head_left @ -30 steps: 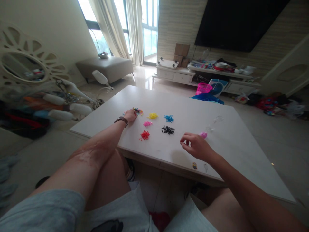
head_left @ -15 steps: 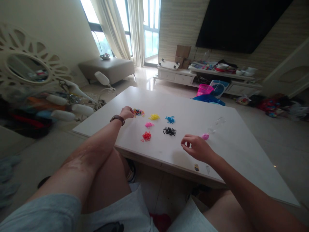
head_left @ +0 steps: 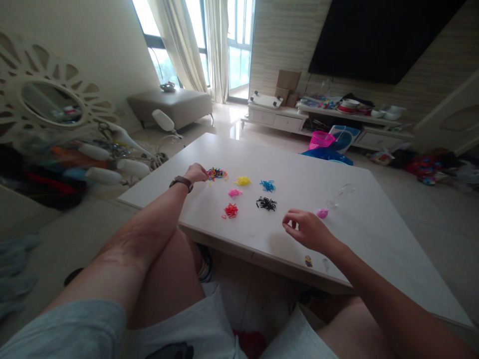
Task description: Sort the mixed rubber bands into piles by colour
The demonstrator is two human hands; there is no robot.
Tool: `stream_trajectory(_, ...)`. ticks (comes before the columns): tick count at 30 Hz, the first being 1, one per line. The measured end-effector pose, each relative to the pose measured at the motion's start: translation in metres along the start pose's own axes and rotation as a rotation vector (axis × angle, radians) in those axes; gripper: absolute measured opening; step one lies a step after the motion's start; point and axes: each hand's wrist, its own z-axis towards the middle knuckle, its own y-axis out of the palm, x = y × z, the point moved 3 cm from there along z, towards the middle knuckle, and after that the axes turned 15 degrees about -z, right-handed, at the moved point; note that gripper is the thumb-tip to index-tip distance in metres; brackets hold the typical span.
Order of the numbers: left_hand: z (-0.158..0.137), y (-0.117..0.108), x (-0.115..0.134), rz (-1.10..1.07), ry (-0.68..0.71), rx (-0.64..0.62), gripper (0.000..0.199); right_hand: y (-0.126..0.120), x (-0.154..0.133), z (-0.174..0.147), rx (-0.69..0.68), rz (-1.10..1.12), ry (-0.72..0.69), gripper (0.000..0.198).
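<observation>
Small loop-like bands lie in piles on the white table [head_left: 329, 179]. My left hand [head_left: 196, 173], with a brown-strapped watch on the wrist, is at the left edge of the mixed-colour pile [head_left: 216, 173]. Its fingertips are pressed together; whatever is between them is too small to make out. Nearby are a yellow pile [head_left: 243, 181], a pink pile [head_left: 234, 193], a red pile [head_left: 231, 211], a blue pile [head_left: 267, 185] and a black pile [head_left: 267, 203]. My right hand [head_left: 309, 230] hovers over the table right of the black pile, fingers curled towards the thumb, their contents unclear.
A pink object [head_left: 322, 213] and a clear plastic piece [head_left: 346, 189] lie beyond my right hand. Close to the front edge are a small yellow-and-blue figure [head_left: 308, 261] and a clear piece [head_left: 326, 265]. A pink basket [head_left: 321, 139] stands behind the table.
The whole view has shifted slightly, so the room and table appear a little further right. My left hand stays by the mixed pile, and my right hand keeps nearly the same pose.
</observation>
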Motion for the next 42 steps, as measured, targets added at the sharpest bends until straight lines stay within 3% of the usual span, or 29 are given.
stream_trajectory(5, -0.004, 0.002, 0.004, -0.094, 0.051, -0.039, 0.021, 0.000, 0.000, 0.000, 0.019, 0.010, -0.019, 0.016)
stream_trajectory(9, -0.014, 0.020, 0.017, -0.312, 0.091, -0.265, 0.029, 0.001, 0.000, 0.000, 0.012, 0.004, -0.012, 0.016)
stream_trajectory(14, -0.051, 0.061, 0.048, -0.485, 0.150, -0.597, 0.030, 0.003, -0.001, 0.004, 0.023, 0.015, 0.000, 0.014)
stream_trajectory(19, -0.103, 0.112, 0.076, -0.554, 0.194, -0.830, 0.029, 0.007, -0.001, 0.010, 0.121, 0.112, 0.069, 0.009)
stream_trajectory(23, -0.137, 0.141, 0.091, -0.613, 0.192, -0.993, 0.026, 0.005, 0.000, 0.014, 0.240, 0.242, 0.130, 0.018)
stream_trajectory(30, -0.156, 0.160, 0.100, -0.722, 0.123, -1.062, 0.024, 0.002, 0.002, 0.015, 0.260, 0.208, 0.124, 0.018)
stream_trajectory(37, -0.153, 0.169, 0.092, -1.048, -0.187, -1.052, 0.013, 0.001, 0.011, 0.011, 0.300, 0.184, 0.171, 0.014)
stream_trajectory(42, -0.161, 0.176, 0.083, -1.039, -0.342, -1.032, 0.013, 0.001, 0.009, 0.010, 0.275, 0.121, 0.163, 0.013)
